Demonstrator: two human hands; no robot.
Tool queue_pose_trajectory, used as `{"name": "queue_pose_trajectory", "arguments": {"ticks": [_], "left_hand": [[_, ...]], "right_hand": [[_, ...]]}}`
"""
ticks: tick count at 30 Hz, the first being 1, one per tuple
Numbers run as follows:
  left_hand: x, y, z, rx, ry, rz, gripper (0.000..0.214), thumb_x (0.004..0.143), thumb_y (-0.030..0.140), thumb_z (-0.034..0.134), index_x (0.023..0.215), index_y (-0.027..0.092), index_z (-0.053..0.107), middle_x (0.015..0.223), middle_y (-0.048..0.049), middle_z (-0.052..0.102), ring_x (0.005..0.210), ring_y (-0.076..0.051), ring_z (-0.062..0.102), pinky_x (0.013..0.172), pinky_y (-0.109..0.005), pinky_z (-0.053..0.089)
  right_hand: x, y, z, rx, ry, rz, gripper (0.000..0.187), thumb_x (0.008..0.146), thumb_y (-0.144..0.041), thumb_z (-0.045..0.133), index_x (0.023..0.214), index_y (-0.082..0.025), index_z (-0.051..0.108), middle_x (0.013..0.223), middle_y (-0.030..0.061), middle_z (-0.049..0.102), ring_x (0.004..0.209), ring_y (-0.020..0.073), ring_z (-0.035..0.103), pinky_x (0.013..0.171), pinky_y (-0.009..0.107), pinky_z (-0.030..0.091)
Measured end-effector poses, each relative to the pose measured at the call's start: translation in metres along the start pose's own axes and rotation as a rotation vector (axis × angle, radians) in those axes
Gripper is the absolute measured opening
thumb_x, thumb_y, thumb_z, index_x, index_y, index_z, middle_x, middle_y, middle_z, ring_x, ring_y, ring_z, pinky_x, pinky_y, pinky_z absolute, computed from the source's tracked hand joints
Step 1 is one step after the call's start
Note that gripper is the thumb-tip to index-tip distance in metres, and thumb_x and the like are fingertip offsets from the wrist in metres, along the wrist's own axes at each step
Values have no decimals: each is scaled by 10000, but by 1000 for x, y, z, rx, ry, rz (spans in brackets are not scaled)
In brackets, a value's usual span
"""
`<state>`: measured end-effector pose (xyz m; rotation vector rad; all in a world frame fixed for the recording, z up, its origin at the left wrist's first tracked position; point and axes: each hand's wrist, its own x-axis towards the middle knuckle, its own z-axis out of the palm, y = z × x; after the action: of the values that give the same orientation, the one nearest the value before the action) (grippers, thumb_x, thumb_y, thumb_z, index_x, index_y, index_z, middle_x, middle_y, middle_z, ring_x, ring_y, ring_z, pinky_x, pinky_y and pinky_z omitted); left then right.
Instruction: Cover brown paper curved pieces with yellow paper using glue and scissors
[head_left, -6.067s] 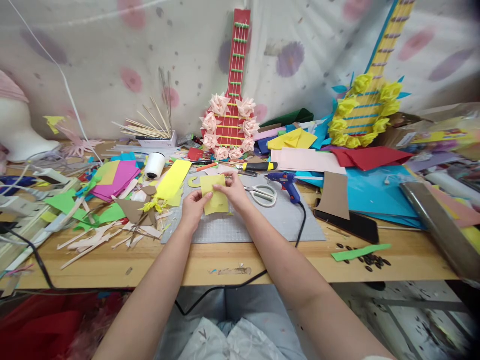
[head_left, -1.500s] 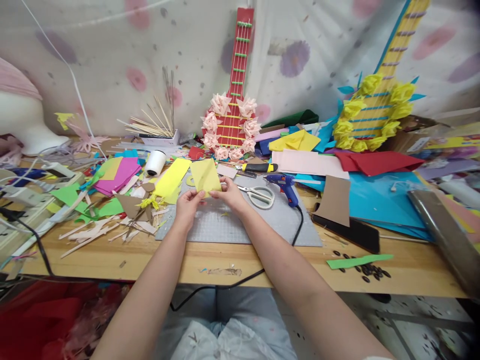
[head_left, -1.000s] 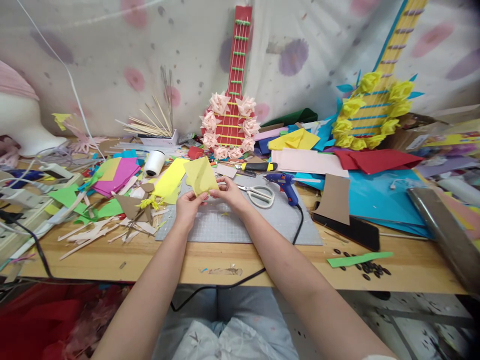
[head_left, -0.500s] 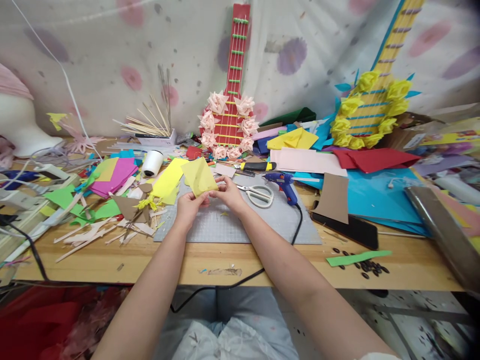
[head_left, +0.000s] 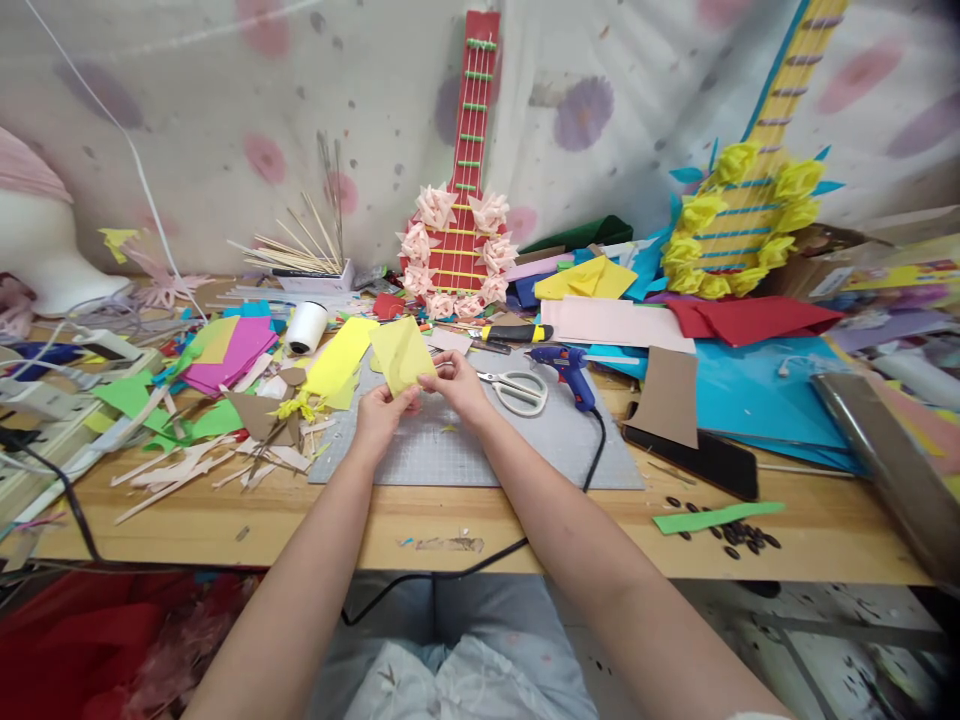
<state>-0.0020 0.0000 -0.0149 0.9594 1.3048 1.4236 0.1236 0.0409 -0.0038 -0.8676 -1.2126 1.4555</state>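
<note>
– how is it held?
– left hand (head_left: 381, 418) and right hand (head_left: 459, 388) both pinch the yellow sheet (head_left: 400, 352) by its lower edge, near frame centre, perhaps to steady it.
– and the scissors (head_left: 523, 390)?
– just right, on the grey mat (head_left: 457, 460), probably for easy reach.

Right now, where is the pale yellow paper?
In the head view, the paper is left of centre, held by the left hand and right hand above the grey gridded mat.
</note>
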Motion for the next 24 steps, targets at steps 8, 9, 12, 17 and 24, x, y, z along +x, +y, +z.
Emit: {"name": "queue_pose_trajectory", "arguments": {"ticks": [8, 9, 12, 17, 24], "left_hand": [[-2, 2, -1, -43, 33, 25, 390, 465, 395, 771, 691, 101, 650, 603, -31, 626, 559, -133, 565, 533, -268, 491], [-2, 2, -1, -43, 34, 32, 387, 472, 397, 767, 695, 103, 651, 602, -28, 625, 559, -131, 564, 530, -264, 489], [-3, 2, -2, -43, 41, 32, 383, 473, 399, 766, 692, 108, 649, 608, -26, 623, 572, -134, 571, 540, -264, 490], [-2, 5, -3, -75, -6, -2, 386, 480, 411, 760, 692, 105, 656, 668, -48, 640, 616, -160, 592, 561, -288, 495], [0, 3, -6, -127, 85, 51, 301, 493, 382, 746, 610, 141, 610, 615, 7, 577, 604, -116, 534, 547, -245, 478]], "right_hand": [[1, 6, -11, 61, -123, 38, 433, 526, -327, 742, 828, -203, 457, 599, -72, 578, 557, 78, 543, 602, 230, 431], [0, 6, -11, 79, -134, 49, 421, 549, -340, 730, 847, -204, 465, 638, -60, 597, 587, 82, 559, 621, 234, 436], [-1, 4, -10, 85, -117, 54, 404, 567, -357, 715, 856, -205, 477, 681, -43, 614, 630, 92, 577, 649, 245, 439], [1, 3, -10, 27, -17, -2, 410, 516, -316, 732, 786, -202, 446, 546, -90, 537, 534, 74, 515, 588, 220, 399], [4, 6, -16, 77, -63, 75, 461, 521, -350, 732, 851, -210, 442, 615, -76, 575, 579, 86, 553, 602, 222, 408]]}}
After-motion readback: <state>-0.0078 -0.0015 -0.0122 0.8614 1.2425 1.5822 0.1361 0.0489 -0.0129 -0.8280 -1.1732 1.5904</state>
